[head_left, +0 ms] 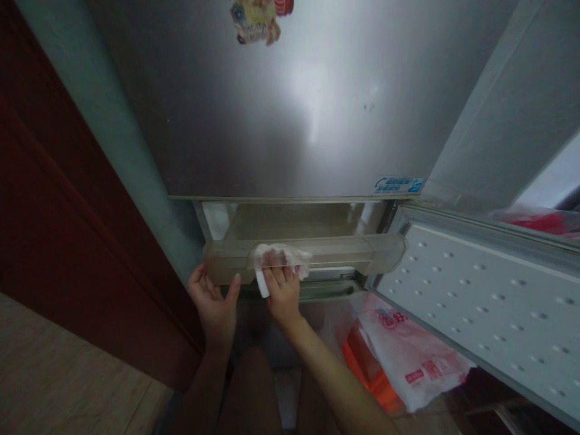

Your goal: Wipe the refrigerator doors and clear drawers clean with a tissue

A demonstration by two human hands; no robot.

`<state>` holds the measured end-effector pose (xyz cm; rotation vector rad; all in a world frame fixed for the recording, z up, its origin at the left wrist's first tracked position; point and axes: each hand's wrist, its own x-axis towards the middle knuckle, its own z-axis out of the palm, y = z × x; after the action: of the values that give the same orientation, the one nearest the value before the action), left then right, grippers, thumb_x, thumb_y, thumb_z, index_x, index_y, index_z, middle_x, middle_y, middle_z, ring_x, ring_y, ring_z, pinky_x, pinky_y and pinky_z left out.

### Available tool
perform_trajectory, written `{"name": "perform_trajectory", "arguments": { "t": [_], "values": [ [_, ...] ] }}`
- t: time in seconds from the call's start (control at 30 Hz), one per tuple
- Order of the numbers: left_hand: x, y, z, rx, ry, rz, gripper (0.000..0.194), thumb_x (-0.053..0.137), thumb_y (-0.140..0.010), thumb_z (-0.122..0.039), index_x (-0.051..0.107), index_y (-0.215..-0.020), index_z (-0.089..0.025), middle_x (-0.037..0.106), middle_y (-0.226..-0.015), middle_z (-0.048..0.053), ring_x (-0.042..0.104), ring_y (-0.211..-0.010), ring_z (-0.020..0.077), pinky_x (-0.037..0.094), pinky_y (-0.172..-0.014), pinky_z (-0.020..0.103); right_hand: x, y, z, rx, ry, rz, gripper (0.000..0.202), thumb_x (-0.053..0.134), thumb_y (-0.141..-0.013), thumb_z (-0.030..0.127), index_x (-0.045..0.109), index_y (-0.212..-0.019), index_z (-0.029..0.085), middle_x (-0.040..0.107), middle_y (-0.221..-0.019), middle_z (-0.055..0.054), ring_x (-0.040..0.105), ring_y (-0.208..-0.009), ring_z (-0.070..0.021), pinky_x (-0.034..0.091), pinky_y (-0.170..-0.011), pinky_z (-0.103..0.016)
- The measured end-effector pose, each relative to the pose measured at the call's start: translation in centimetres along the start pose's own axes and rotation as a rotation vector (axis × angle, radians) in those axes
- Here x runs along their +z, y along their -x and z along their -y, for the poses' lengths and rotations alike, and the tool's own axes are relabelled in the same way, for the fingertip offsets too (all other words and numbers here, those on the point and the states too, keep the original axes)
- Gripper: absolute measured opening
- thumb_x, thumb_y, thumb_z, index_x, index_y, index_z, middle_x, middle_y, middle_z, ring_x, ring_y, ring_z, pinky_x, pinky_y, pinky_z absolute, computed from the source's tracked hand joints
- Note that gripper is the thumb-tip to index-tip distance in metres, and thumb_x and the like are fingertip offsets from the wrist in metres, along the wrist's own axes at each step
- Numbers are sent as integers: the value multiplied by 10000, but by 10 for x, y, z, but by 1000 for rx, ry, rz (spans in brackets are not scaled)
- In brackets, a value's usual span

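Both forearms reach up to a clear drawer (pixel 303 257) pulled out of the fridge (pixel 290 109). Left hand (pixel 212 302) grips its left front corner. Right hand (pixel 283 290) presses a white wipe (pixel 281 257), perhaps tissue, against its front edge.

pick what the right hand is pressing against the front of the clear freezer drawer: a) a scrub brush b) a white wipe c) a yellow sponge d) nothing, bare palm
b: the right hand has a crumpled white wipe under its fingers on the drawer front, while the left hand grips the drawer's left end.
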<state>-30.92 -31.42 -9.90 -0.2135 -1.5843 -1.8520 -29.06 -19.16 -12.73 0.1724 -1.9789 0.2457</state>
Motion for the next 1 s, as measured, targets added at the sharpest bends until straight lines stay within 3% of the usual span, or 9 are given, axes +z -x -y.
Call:
{"name": "perform_trajectory", "arguments": {
  "t": [0.13, 0.4, 0.73, 1.0],
  "values": [
    [0, 1, 1, -2, -25, -6, 630, 751, -684, -268, 400, -1206, -241, 489, -1356, 160, 484, -1315, 266, 385, -1094, 463, 4, 3, 8, -25, -22, 21, 410, 398, -926, 153, 619, -1266, 213, 693, -1189, -80, 571, -1075, -238, 256, -1099, -448],
    [7, 5, -3, 17, -55, 11, 758, 760, -681, -269, 352, -1318, -220, 413, -1447, 188, 401, -1376, 274, 299, -1147, 486, -8, 23, -22, -214, -13, 133, 429, 348, -974, 195, 533, -1360, 227, 644, -1300, -43, 526, -1191, -213, 231, -1133, -432],
    [8, 3, 0, 76, -118, 41, 835, 795, -664, -256, 324, -1351, -212, 398, -1453, 183, 388, -1380, 267, 291, -1156, 463, 2, 28, -11, -136, 64, 229, 478, 370, -963, 187, 452, -1429, 247, 595, -1363, -69, 512, -1239, -246, 310, -1081, -435],
    [11, 3, -1, 145, -171, 53, 910, 816, -640, -218, 278, -1373, -198, 350, -1491, 200, 342, -1408, 275, 257, -1174, 468, -5, 17, -7, -74, 70, 152, 454, 366, -976, 230, 473, -1417, 250, 633, -1316, -51, 506, -1235, -251, 142, -1170, -496]
  ]
}}
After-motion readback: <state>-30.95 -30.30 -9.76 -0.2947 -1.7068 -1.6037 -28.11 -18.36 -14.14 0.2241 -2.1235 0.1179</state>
